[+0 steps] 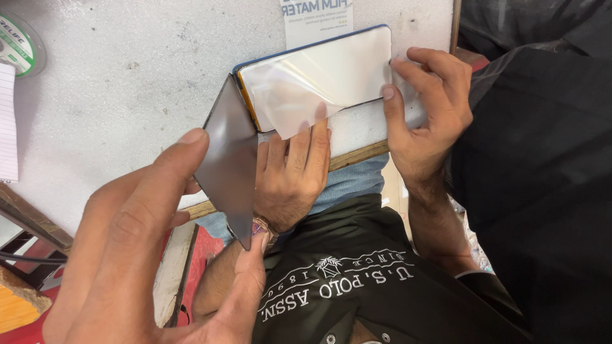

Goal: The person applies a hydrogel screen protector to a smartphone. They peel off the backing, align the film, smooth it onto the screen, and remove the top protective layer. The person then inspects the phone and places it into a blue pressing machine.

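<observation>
The person's left hand [140,255], at seven o'clock, has its grip closed on a dark glass panel [226,159], pinched edge-on between forefinger and thumb just above the white tabletop [127,83]. At twelve o'clock, a co-worker's hands [427,114] hold clear film [299,105] over a phone [319,64]. The right hand is out of frame.

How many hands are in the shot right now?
3. The wearer's left hand, lower left, pinches a dark glass sheet; a co-worker's centre hand presses the film on the phone; the co-worker's other hand holds its right end.
</observation>
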